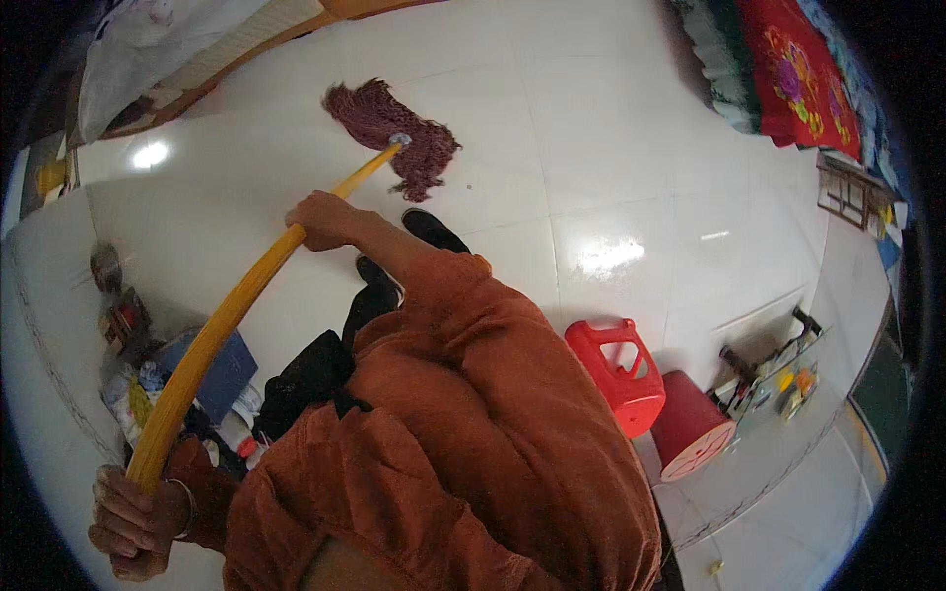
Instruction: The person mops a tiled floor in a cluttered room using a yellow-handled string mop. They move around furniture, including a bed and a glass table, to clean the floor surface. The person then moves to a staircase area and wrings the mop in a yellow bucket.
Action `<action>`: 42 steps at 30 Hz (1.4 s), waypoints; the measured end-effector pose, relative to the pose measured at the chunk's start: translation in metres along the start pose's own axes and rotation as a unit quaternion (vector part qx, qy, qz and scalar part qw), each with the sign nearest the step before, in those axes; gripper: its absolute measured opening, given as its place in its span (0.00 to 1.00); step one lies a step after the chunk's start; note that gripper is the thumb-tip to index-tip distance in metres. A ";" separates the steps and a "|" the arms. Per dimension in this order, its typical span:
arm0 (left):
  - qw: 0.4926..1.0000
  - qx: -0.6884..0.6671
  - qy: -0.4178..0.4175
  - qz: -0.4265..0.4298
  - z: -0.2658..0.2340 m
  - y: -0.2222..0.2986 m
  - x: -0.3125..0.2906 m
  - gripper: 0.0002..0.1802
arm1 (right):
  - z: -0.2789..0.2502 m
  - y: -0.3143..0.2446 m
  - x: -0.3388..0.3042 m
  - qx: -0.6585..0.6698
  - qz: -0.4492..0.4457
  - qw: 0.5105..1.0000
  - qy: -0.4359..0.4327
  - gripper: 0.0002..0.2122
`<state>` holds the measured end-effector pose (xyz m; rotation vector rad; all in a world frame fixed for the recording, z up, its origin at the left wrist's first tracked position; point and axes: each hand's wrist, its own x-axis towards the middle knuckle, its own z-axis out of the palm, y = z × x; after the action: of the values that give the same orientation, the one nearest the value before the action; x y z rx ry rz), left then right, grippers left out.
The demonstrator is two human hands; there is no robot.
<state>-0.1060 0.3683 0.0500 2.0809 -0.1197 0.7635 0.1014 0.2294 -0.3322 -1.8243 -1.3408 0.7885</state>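
Note:
A string mop with a long yellow handle (236,310) slants across the left half of the view. Its maroon yarn head (389,128) lies spread on the pale tiled floor. My left hand (138,522), with a band at the wrist, is closed around the top end of the handle at lower left. Farther down the shaft, my right hand (330,221) wraps it with the arm stretched forward. Dark shoes (434,231) on my feet stand just behind the mop head. My rust-orange sleeves and top cover much of the lower middle.
To my right are a red plastic jug (619,379), a dark red round container (690,424) and a glass-topped stand (774,389). A flowered red cloth (796,79) hangs at upper right. At left, a blue box (212,369) sits among clutter. Furniture edging (236,57) borders the far left floor.

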 end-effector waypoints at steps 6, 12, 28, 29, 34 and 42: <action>0.967 -0.189 0.161 -0.061 0.043 -0.047 0.012 0.15 | 0.005 0.027 -0.078 -0.001 0.048 0.990 0.131 0.06; 0.918 -0.354 -0.031 -0.178 0.060 -0.133 -0.026 0.14 | 0.068 0.062 -0.154 0.014 0.217 0.964 0.153 0.10; 0.950 -0.262 -0.069 -0.158 -0.214 -0.223 -0.040 0.15 | 0.169 -0.054 0.099 -0.031 0.164 0.929 0.330 0.10; 0.959 -0.241 -0.054 -0.136 -0.224 -0.197 -0.038 0.14 | 0.170 -0.062 0.122 -0.011 0.132 0.937 0.323 0.10; 0.957 -0.284 -0.051 -0.045 -0.252 -0.173 -0.004 0.12 | 0.172 -0.094 0.191 0.004 0.097 0.942 0.322 0.08; 0.967 -0.138 0.152 0.153 -0.217 -0.145 0.007 0.09 | 0.154 -0.112 0.190 0.047 0.062 0.967 0.241 0.07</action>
<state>-0.1514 0.6252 0.0396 1.6801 -0.3632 1.1741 -0.0308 0.4642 -0.3334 -1.8806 -0.8688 0.4192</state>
